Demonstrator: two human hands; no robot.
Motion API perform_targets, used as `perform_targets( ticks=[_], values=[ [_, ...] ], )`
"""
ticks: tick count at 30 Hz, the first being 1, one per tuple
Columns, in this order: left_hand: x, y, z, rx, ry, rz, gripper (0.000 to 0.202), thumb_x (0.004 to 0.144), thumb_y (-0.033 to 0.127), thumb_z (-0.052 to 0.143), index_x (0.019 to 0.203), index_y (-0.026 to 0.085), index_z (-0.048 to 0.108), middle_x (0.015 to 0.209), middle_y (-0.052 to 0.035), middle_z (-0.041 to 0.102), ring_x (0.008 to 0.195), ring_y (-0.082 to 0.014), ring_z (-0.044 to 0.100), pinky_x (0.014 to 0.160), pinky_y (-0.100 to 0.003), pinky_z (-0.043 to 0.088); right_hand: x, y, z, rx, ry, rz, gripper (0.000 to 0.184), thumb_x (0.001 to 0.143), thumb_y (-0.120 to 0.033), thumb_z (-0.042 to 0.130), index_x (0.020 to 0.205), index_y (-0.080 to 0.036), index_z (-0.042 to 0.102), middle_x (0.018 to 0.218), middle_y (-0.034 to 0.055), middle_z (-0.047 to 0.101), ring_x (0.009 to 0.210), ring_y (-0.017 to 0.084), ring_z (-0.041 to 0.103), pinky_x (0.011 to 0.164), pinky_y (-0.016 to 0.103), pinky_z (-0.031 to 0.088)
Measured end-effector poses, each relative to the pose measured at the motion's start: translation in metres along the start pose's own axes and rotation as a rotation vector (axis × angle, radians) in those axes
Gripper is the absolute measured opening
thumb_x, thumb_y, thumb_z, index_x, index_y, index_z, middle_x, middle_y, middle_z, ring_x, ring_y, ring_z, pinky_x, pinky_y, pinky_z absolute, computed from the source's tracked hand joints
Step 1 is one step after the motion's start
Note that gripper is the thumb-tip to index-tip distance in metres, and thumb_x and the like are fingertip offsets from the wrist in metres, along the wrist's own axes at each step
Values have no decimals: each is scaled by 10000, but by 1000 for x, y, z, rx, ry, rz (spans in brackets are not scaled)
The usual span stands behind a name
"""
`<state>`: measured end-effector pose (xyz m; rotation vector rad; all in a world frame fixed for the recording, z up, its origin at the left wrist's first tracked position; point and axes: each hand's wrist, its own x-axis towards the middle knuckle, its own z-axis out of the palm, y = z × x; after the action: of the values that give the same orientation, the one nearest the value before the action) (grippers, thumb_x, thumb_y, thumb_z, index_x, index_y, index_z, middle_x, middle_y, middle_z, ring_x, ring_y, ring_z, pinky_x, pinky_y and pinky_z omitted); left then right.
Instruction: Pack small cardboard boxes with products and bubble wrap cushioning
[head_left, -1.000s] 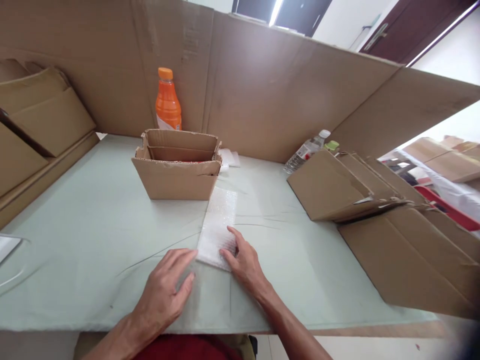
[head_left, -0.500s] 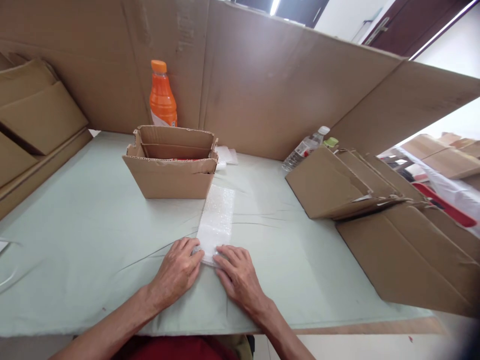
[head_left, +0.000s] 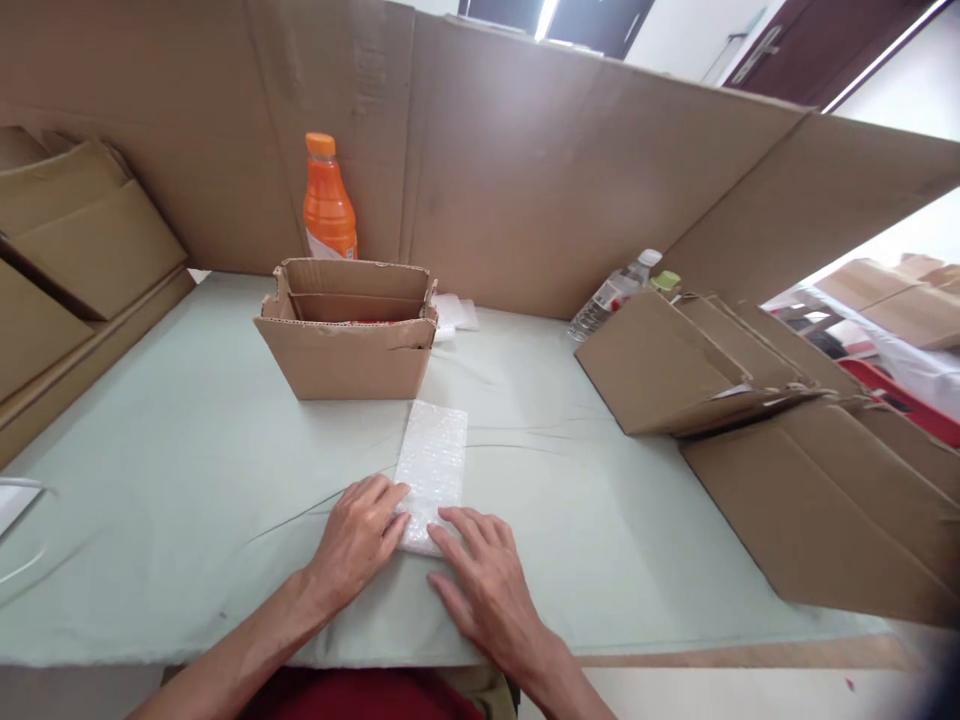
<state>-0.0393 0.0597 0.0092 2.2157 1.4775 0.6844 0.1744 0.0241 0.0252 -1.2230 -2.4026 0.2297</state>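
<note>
A strip of clear bubble wrap [head_left: 433,455] lies on the table in front of me, its near end folded over. My left hand [head_left: 364,530] is at its left edge, fingers bent together and thumb against the near end. Whether anything is wrapped inside the fold cannot be made out. On the other side, my right hand [head_left: 480,575] rests with fingertips on the near right corner, its thumb spread away on the cloth. Beyond the wrap stands an open cardboard box [head_left: 352,360] with something red inside.
Behind the box stands an orange drink bottle [head_left: 330,210]. A clear water bottle [head_left: 611,300] leans near cardboard boxes [head_left: 817,500] at the right. More boxes [head_left: 90,240] line the left. A tall cardboard wall [head_left: 525,170] closes the back of the green-clothed table [head_left: 187,480].
The near end of the bubble wrap has been folded further, so the strip is shorter and its far end lies closer to me. My right thumb has moved off the wrap.
</note>
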Motion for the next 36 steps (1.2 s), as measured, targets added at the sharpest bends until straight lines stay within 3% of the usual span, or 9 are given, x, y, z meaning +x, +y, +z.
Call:
perform_targets(
  ticks=[5, 8, 11, 16, 20, 25, 28, 31, 36],
  values=[
    [-21, -2, -12, -134, 27, 173, 395, 910, 247, 572, 1302, 200, 575, 1201, -117, 670, 1101, -264, 599, 955, -421, 476, 6, 4, 8, 148, 0, 91, 255, 943, -119, 526, 1158, -211, 627, 1029, 70, 744, 888, 220, 658, 815, 395, 482],
    [-25, 0, -13, -191, -11, 107, 409, 923, 187, 499, 1327, 201, 556, 1002, -79, 712, 916, -221, 635, 848, -378, 506, 0, 7, 6, 236, 1, 167, 252, 959, -182, 543, 1196, -228, 617, 1039, 55, 752, 887, 203, 683, 823, 366, 506],
    [-16, 0, -6, -105, 4, 33, 344, 930, 201, 487, 1250, 188, 613, 924, -73, 712, 852, -236, 628, 796, -400, 506, -5, 5, 0, 118, 105, 151, 283, 942, -214, 564, 1222, -217, 603, 1176, 107, 699, 1031, 253, 651, 863, 409, 494],
    [-9, -4, 1, -36, 121, 69, 341, 897, 215, 542, 1225, 187, 635, 1171, -124, 674, 1055, -284, 610, 917, -455, 495, 0, 0, 0, -26, 9, 44, 341, 879, -166, 603, 1216, -219, 603, 1241, 129, 661, 1075, 303, 610, 879, 474, 461],
    [-23, -3, -9, -170, 44, 178, 499, 863, 129, 519, 1351, 225, 553, 1185, -93, 678, 1100, -254, 604, 970, -425, 482, 3, 4, 4, 112, -2, 95, 325, 929, -131, 538, 1239, -217, 580, 1107, 84, 729, 941, 238, 659, 844, 410, 488],
    [-21, 4, -15, -199, -30, 55, 466, 897, 161, 491, 1359, 198, 541, 968, -71, 704, 877, -220, 631, 810, -378, 525, -7, 7, 0, 146, 9, 177, 296, 933, -208, 573, 1226, -246, 592, 1173, 78, 710, 1005, 246, 659, 887, 415, 494],
    [-9, 1, -5, -111, 27, 36, 380, 903, 212, 494, 1261, 176, 619, 911, -84, 714, 833, -249, 630, 774, -413, 520, -11, 2, -2, 0, 109, 135, 334, 876, -209, 619, 1209, -220, 594, 1250, 130, 649, 1069, 295, 618, 878, 457, 485],
    [-2, -7, 8, -124, 129, -72, 351, 903, 309, 514, 1210, 197, 642, 942, -94, 713, 861, -276, 638, 788, -449, 520, -5, -1, 3, -49, 42, 69, 398, 818, -206, 679, 1206, -228, 595, 1211, 112, 661, 1021, 292, 621, 849, 455, 491],
    [-17, -3, 7, -736, 141, -530, 740, 848, 467, 603, 1491, 215, 336, 1315, -152, 587, 1089, -277, 644, 878, -434, 553, 12, 6, 18, 142, 230, 197, 269, 907, -160, 564, 1162, -226, 619, 1016, 76, 738, 870, 233, 662, 776, 385, 520]
  ],
)
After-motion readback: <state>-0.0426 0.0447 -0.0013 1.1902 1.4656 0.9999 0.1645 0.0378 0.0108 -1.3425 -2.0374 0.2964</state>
